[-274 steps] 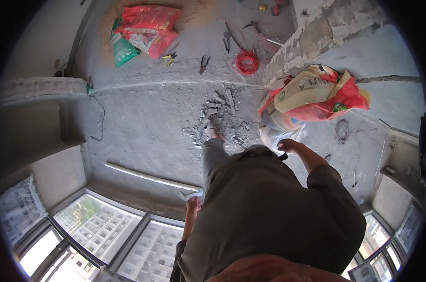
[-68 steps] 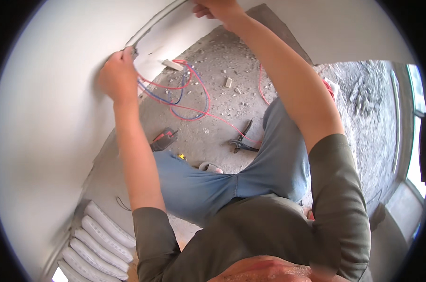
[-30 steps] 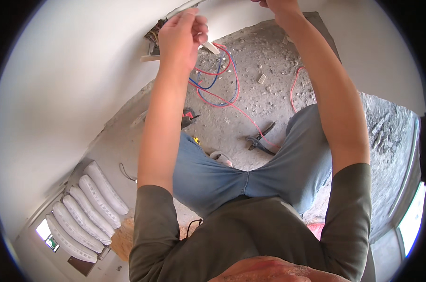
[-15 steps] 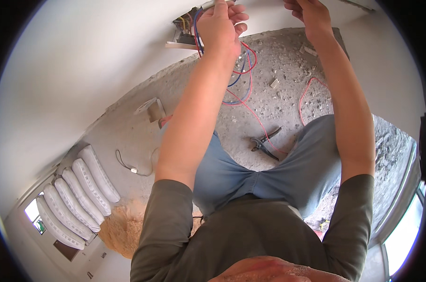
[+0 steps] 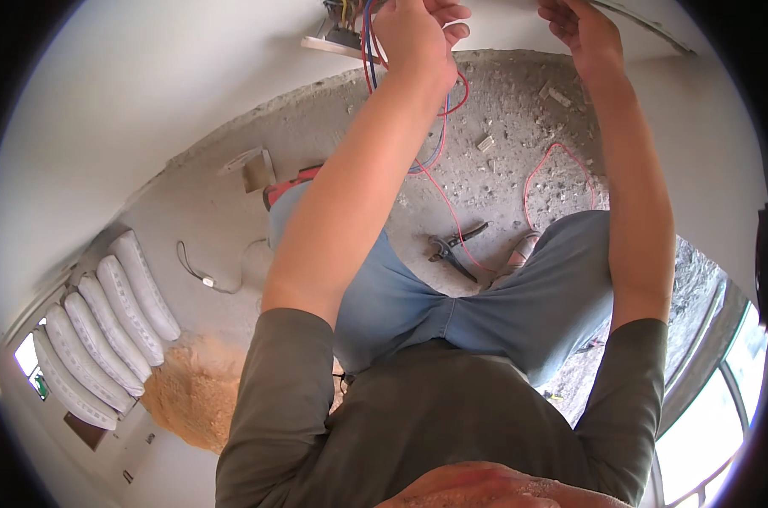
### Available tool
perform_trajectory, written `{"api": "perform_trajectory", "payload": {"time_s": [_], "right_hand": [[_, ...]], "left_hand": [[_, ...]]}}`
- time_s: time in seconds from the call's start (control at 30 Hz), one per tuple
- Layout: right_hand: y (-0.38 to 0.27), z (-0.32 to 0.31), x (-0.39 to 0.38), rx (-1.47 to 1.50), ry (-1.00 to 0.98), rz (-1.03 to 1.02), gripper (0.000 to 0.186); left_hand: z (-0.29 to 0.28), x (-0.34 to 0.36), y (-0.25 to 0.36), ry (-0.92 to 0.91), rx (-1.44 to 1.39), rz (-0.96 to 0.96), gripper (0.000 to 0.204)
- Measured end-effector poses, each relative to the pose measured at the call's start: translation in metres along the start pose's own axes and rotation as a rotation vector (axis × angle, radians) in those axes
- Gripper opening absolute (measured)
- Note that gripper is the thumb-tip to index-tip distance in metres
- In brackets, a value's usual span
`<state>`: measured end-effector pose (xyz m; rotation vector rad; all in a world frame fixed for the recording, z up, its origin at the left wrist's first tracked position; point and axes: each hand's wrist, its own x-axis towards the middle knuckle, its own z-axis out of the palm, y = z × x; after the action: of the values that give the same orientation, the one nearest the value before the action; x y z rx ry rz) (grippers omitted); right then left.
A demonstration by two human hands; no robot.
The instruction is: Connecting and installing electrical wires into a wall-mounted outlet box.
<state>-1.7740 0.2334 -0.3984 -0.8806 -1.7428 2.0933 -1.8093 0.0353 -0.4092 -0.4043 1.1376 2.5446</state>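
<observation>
At the top edge, my left hand (image 5: 422, 38) is raised beside the wall, fingers curled. Its thumb and foremost fingertips are cut off by the frame, so what it pinches cannot be made out. Red and blue wires (image 5: 373, 63) hang just left of that wrist and loop down behind the forearm. Beside them is a wall box (image 5: 343, 35) with several coloured wires inside and a pale ledge (image 5: 324, 46) under it. My right hand (image 5: 583, 34) is up to the right, away from the left, with fingers bent inward; anything in its grip is hidden.
Black-handled pliers (image 5: 451, 251) lie on the dusty floor between my knees, a thin red wire (image 5: 441, 196) running across them. A red tool (image 5: 289, 184) sits by my left knee, near an open carton (image 5: 255, 173). Stacked white sacks (image 5: 104, 326) and sand (image 5: 193, 394) are left.
The whole view has shifted, so the wall box sits higher and is partly cut off. Both hands appear slightly further right. More of the red tool and my right shoe now show.
</observation>
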Motion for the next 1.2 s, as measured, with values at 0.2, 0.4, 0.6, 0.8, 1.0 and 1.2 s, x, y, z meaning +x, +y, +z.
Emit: {"api": "perform_trajectory", "payload": {"time_s": [0.2,0.4,0.6,0.8,1.0,1.2], "right_hand": [[0.004,0.003,-0.002,0.057,0.032,-0.016,0.019],[0.013,-0.009,0.006,0.097,-0.040,-0.049,0.019],[0.009,-0.004,0.003,0.044,-0.009,-0.031,0.018],[0.000,0.001,-0.006,-0.044,0.046,-0.036,0.019],[0.007,0.005,-0.006,-0.005,0.006,-0.040,0.019],[0.004,0.003,-0.005,-0.076,0.001,-0.074,0.018]], "left_hand": [[0.003,-0.001,0.000,0.029,0.020,0.018,0.029],[0.006,-0.005,0.001,0.062,0.112,0.044,0.030],[0.004,0.002,0.000,0.044,0.173,0.073,0.030],[0.012,-0.008,0.009,0.076,0.312,0.055,0.025],[0.005,0.000,0.008,0.091,0.235,0.050,0.025],[0.006,0.005,0.006,0.079,0.271,0.060,0.023]]}}
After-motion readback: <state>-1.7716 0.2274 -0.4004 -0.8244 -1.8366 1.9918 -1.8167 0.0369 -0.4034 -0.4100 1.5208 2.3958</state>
